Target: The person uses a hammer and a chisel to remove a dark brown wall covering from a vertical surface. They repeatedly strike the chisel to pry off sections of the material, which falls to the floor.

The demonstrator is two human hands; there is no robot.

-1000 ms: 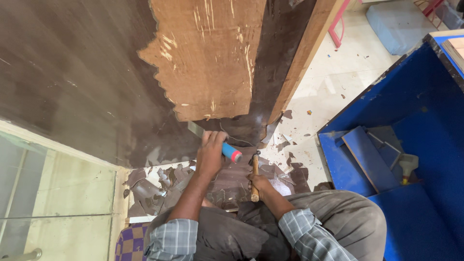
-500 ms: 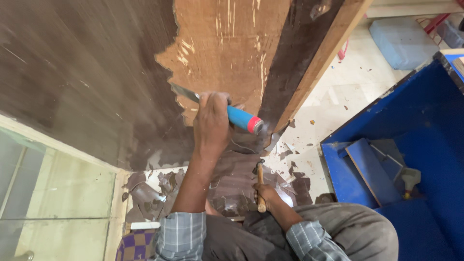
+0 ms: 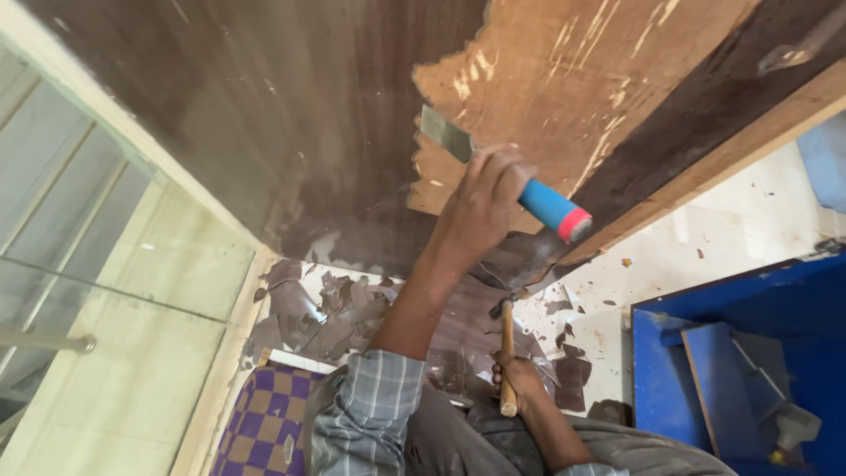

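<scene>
Chisel (image 3: 502, 172) in left hand (image 3: 480, 198), hammer (image 3: 508, 361) in right hand (image 3: 520, 381)

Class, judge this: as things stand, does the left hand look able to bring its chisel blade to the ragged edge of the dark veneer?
Probably yes: the left hand already holds the blue-handled chisel with its blade at the dark veneer edge, nothing between.
</scene>
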